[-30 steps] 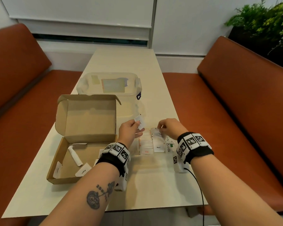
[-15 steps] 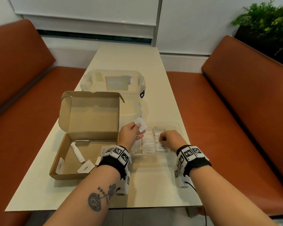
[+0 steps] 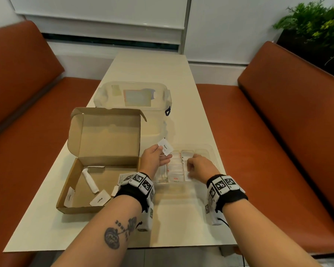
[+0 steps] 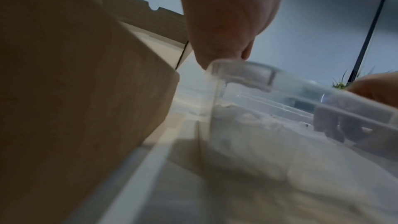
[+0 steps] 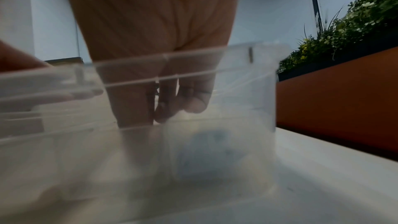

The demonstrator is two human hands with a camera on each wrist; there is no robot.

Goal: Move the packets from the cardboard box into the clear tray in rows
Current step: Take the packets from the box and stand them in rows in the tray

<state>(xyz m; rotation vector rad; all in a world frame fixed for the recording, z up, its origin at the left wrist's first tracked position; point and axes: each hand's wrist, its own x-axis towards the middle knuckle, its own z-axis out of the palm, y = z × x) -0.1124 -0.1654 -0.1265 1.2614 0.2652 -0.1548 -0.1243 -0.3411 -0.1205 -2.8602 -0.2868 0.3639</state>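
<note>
Presently, item: pepper packet (image 3: 165,149), pinched in the left hand (image 3: 155,158) above the clear tray (image 3: 210,151), at two o'clock from the cardboard box (image 3: 96,170). The right hand (image 3: 198,167) reached into the tray, fingers curled down on the filed packets (image 3: 175,168); any grip could not be told. Advised: steady the row, then slip the packet in upright, label facing out.

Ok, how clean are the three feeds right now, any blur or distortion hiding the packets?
Head view: sharp, evenly lit, wide-angle bending at the edges; the pepper packet in the left hand reads clearly. Left wrist view: soft and dim, the cardboard box fills the left side. Right wrist view: smeared, shot through the clear tray wall, so the right hand fingers and packets look hazy.
</note>
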